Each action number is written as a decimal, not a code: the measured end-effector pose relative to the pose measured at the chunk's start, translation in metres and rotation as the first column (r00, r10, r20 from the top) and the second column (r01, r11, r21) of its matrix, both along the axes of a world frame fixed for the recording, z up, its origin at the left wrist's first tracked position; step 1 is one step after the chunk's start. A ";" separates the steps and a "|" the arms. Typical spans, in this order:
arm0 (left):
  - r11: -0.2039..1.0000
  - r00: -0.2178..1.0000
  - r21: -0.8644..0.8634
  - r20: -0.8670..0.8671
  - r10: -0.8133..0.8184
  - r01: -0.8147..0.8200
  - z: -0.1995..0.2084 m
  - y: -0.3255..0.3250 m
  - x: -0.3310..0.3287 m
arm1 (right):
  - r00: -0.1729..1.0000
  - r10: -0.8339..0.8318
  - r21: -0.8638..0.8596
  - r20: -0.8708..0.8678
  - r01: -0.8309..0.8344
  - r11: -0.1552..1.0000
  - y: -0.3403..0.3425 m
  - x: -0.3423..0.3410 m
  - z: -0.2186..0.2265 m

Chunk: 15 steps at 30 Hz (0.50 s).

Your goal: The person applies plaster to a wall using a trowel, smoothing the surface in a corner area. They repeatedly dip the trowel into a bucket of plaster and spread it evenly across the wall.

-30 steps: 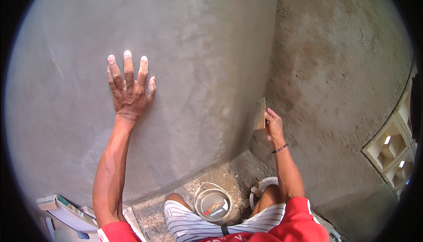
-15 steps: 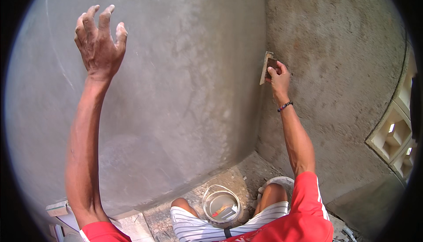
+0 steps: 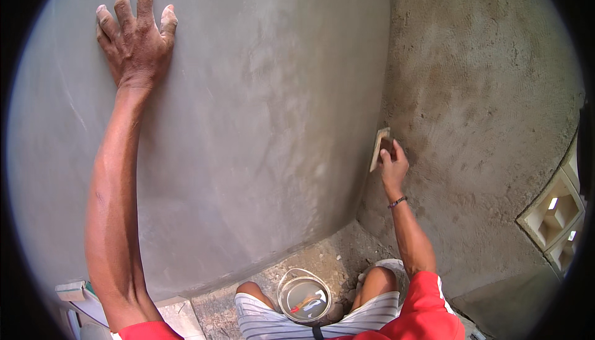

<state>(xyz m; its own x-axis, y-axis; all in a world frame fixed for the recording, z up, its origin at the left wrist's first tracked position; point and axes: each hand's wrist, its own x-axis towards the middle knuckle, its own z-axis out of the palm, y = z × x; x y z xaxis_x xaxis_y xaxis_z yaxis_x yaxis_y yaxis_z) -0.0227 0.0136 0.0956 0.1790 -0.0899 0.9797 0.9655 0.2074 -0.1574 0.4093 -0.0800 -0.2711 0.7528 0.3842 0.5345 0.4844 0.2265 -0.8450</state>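
- At about ten o'clock, the left hand [image 3: 136, 39] lies flat on the smooth grey plastered wall [image 3: 260, 123], fingers spread and pointing up, grasping nothing; its forearm runs down to the lower edge at seven o'clock.
- At seven o'clock, low on the rim, a stack of pale flat boards [image 3: 77, 296] lies at the foot of that wall.
- At six o'clock, a small round metal bucket [image 3: 304, 296] with a wire handle stands on the rough concrete floor [image 3: 322, 259] between the person's knees; something thin and reddish lies in it, too small to tell.
- Just right of centre, toward three o'clock, the right hand [image 3: 393, 166] is closed around a small rectangular wooden plastering float [image 3: 379, 148], gripping it from behind.
- The float stands upright, its face against the inner corner where the smooth wall meets the coarse brown unfinished wall [image 3: 483, 104].
- A dark bracelet [image 3: 398, 202] circles the right wrist.
- At four o'clock, near the rim, pale hollow concrete vent blocks [image 3: 551, 216] are set in the coarse wall, well apart from both hands.
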 end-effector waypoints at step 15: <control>1.000 1.000 0.025 -0.016 -0.007 0.007 -0.001 0.005 0.001 | 0.963 -0.032 -0.192 0.268 0.087 0.978 0.009 -0.018 -0.034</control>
<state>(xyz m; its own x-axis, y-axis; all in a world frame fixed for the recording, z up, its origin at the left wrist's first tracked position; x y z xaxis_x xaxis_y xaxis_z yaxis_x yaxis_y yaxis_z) -0.0216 0.0185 0.0949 0.1935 -0.1158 0.9742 0.9644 0.2048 -0.1672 0.3912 -0.0706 -0.3054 0.6211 0.4624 0.6327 0.7024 0.0297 -0.7112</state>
